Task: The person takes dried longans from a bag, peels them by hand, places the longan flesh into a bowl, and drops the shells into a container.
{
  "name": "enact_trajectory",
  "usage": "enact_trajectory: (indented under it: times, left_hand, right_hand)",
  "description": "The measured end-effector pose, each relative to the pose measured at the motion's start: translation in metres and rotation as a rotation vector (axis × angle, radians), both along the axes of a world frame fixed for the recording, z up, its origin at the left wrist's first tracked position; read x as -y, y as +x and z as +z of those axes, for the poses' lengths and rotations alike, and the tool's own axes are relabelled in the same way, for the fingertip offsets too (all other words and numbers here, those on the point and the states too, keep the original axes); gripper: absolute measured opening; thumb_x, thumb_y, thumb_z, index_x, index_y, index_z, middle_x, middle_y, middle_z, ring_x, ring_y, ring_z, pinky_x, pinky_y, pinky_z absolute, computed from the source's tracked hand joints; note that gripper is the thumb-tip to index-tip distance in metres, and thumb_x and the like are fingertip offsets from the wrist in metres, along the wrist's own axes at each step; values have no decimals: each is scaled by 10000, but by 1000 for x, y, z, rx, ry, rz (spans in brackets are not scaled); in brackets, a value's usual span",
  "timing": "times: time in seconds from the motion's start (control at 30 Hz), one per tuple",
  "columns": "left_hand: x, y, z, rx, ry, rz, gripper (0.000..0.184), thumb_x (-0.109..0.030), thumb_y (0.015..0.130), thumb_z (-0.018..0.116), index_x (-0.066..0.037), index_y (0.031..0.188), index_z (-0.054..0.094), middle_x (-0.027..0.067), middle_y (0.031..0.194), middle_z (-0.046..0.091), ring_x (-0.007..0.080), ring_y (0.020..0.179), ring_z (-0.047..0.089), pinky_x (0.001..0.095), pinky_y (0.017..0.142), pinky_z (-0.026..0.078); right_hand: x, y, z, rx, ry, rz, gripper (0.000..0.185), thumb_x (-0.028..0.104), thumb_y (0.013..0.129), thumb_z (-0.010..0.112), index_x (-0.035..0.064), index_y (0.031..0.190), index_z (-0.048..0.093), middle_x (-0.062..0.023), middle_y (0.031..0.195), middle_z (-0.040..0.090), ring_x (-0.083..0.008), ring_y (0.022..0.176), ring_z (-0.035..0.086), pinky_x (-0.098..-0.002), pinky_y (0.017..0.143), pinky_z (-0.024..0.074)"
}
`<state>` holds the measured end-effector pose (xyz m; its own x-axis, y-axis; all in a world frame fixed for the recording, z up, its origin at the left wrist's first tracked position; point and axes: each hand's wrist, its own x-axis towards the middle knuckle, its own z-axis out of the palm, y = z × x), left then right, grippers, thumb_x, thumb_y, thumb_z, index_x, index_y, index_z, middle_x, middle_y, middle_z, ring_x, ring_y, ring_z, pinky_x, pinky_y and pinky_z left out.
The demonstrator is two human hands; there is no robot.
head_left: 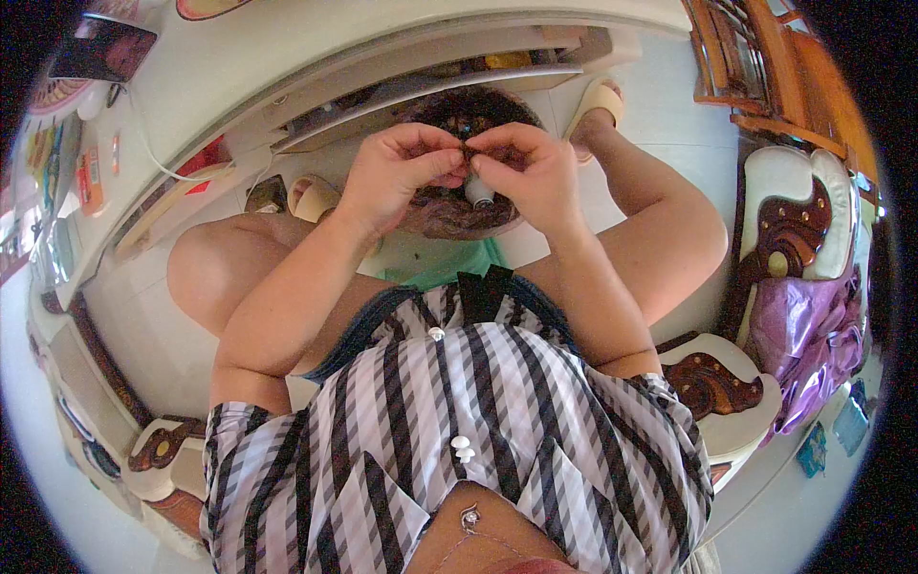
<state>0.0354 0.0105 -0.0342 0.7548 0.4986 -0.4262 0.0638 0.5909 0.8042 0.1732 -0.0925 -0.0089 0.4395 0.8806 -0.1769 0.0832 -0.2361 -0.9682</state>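
Observation:
My left hand (400, 174) and my right hand (528, 175) meet in front of me, thumbs and forefingers pinched close together. Between the fingertips is something small and dark, too small to make out. Just below them is a round container lined with dark, crumpled plastic (457, 218). A white cylindrical object (479, 188) with a shiny end shows in it, partly covered by my right hand. Dark contents behind the fingers are hard to tell apart. Light green material (454, 263) shows between the container and my lap.
A white table (382, 33) with an open drawer (430, 91) stands ahead. On its left are a dark-screened device (103, 50) and a white cable (153, 158). Carved chairs (789, 215) stand at the right, one bearing purple shiny cloth (803, 330). My knees flank the container.

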Motion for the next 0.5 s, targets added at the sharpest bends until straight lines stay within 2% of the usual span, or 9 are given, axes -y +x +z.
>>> enact_trajectory:
  times: [0.03, 0.17, 0.27, 0.33, 0.47, 0.5]
  left_hand:
    - [0, 0, 1, -5, 13, 0, 114, -46, 794, 566, 5, 895, 572, 106, 818, 609, 204, 721, 607, 314, 654, 523]
    - [-5, -3, 0, 50, -239, -46, 135, -78, 784, 578, -8, 900, 567, 118, 812, 608, 211, 698, 606, 310, 637, 520]
    - [-3, -4, -1, 117, -370, -71, 141, -78, 778, 579, -7, 898, 559, 122, 800, 607, 213, 691, 609, 303, 629, 524]
    - [0, -5, -5, 183, -484, -72, 127, -59, 778, 574, 13, 880, 550, 123, 788, 610, 206, 700, 618, 290, 623, 534]
    - [5, -6, -5, 168, -470, -17, 118, -43, 767, 570, 5, 870, 539, 119, 793, 610, 202, 686, 617, 286, 608, 533]
    - [5, -6, -7, 168, -418, 10, 114, -40, 765, 571, 4, 864, 537, 116, 793, 610, 197, 682, 615, 284, 607, 531]
  right_hand:
    - [0, 1, -1, -41, -15, 5, 170, 75, 680, 651, 15, 838, 635, -44, 720, 619, -93, 636, 565, -227, 596, 460]
    - [1, 7, -6, -333, -4, 39, 158, 24, 695, 633, -15, 847, 609, -63, 726, 615, -113, 631, 575, -215, 607, 469]
    - [1, 7, -9, -340, -9, 62, 162, 13, 703, 619, -22, 859, 593, -79, 752, 611, -128, 644, 579, -230, 619, 480]
    - [2, 7, -17, -451, 16, 75, 167, 11, 707, 614, -25, 868, 586, -84, 773, 607, -132, 660, 579, -235, 626, 483]
    - [-2, 8, -29, -743, -8, 112, 170, 8, 716, 599, -10, 885, 583, -75, 789, 599, -143, 690, 579, -250, 636, 490]
    - [-4, 6, -27, -697, 2, 74, 167, 30, 712, 610, 0, 875, 590, -62, 772, 596, -134, 678, 569, -244, 624, 478]
